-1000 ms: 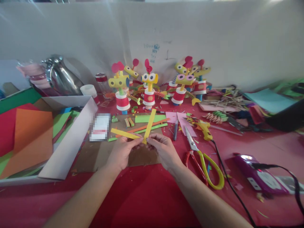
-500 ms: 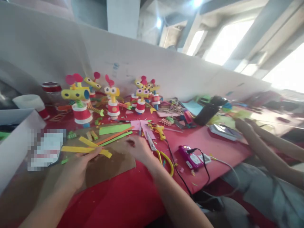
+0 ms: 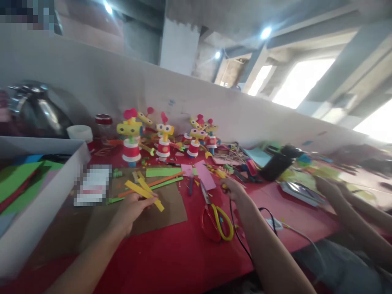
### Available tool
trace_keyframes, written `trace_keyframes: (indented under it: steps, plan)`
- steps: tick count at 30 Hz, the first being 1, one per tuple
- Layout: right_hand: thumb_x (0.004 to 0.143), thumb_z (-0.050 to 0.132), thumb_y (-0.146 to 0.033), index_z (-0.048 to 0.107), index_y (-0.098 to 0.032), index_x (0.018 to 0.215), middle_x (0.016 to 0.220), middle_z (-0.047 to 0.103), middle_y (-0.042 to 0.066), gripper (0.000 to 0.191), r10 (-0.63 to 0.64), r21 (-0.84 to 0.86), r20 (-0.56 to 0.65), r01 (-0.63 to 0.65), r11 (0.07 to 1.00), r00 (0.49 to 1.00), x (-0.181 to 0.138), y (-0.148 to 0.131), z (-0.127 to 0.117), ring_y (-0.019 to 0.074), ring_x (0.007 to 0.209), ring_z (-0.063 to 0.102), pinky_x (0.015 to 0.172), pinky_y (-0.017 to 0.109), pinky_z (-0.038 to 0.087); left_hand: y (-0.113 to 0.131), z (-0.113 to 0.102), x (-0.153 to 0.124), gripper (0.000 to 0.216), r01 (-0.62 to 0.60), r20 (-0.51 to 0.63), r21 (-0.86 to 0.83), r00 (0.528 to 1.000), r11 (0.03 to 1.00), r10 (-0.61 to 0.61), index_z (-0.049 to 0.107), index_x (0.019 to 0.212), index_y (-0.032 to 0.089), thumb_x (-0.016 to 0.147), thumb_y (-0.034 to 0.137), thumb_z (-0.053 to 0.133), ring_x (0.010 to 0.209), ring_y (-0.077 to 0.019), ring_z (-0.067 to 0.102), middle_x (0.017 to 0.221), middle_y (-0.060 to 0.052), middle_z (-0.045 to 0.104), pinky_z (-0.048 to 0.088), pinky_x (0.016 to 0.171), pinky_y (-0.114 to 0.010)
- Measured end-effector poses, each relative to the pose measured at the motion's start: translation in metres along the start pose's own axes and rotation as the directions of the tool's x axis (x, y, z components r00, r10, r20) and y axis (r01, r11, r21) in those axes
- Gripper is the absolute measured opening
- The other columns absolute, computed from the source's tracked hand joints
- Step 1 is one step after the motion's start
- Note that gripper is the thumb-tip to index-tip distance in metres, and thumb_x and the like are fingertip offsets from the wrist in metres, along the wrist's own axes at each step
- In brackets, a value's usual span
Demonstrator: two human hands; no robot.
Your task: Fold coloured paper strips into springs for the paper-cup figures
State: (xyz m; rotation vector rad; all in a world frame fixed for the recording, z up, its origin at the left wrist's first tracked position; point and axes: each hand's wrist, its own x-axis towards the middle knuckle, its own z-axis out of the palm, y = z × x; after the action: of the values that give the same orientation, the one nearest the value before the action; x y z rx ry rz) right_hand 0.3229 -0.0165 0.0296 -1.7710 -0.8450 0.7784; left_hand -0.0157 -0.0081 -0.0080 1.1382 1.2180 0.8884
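My left hand [image 3: 133,208] pinches crossed yellow paper strips [image 3: 139,190] above a brown cardboard sheet [image 3: 165,210]. On the sheet lie an orange strip [image 3: 168,179] and a green paper piece [image 3: 161,172]. My right hand [image 3: 234,190] is closed round the handle of a small yellow glue gun [image 3: 219,173], whose black cord [image 3: 234,220] runs down over the table; the fingers are partly blurred. Between my hands rest scissors [image 3: 214,216] with red and yellow handles, their blades close to pink paper [image 3: 206,175], and a dark pen-like tool [image 3: 190,185].
Several paper-cup figures [image 3: 131,151] with yellow heads stand along the white partition. An open white box [image 3: 43,204] with coloured paper is at left. A black bottle [image 3: 277,166] lies tilted at right, near a phone on a white box [image 3: 301,194] and another person's arms [image 3: 343,208].
My right hand has moved right, from over the cardboard to the glue gun, and closed on it. My left hand still holds the yellow strips, now tilted differently. The view has swung left.
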Motion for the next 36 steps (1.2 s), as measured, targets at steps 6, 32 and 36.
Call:
trace_keyframes:
  steps: [6,32,36]
  plan:
    - [0.065,0.08,-0.022,0.062,-0.017,0.092,0.082,0.069,0.003,0.033,-0.07,0.259,0.182,0.021,0.966,0.981,-0.05,-0.016,0.0,0.0143,0.067,0.065,0.061,0.023,0.052,0.008,0.001,-0.007,0.032,-0.008,-0.028,0.008,1.0,1.0,0.008,0.074,0.076,0.013,0.066,0.043,0.071,0.072,-0.0216,0.064,0.079,-0.01,0.073,0.042,0.06,-0.028]
    - [0.074,0.067,-0.036,0.059,-0.02,0.073,0.052,0.038,-0.006,0.018,-0.108,0.546,0.504,-0.219,0.809,0.857,-0.123,-0.042,-0.009,0.0074,0.042,0.02,0.041,0.023,0.024,0.025,-0.011,-0.021,0.055,-0.047,0.046,0.31,0.998,0.95,0.035,0.06,0.106,0.017,0.057,0.035,0.076,0.054,-0.0184,0.055,0.065,-0.001,0.062,0.035,0.053,-0.028]
    - [0.077,0.063,-0.04,0.065,-0.018,0.082,0.05,0.03,-0.008,0.022,-0.122,0.54,0.562,-0.25,0.804,0.818,-0.126,-0.043,-0.02,0.0077,0.043,0.013,0.041,0.022,0.022,0.044,-0.013,-0.025,0.043,-0.137,-0.191,0.561,0.938,0.817,0.288,0.066,0.086,0.021,0.049,0.034,0.081,0.081,-0.0311,0.061,0.069,-0.007,0.064,0.036,0.065,-0.032]
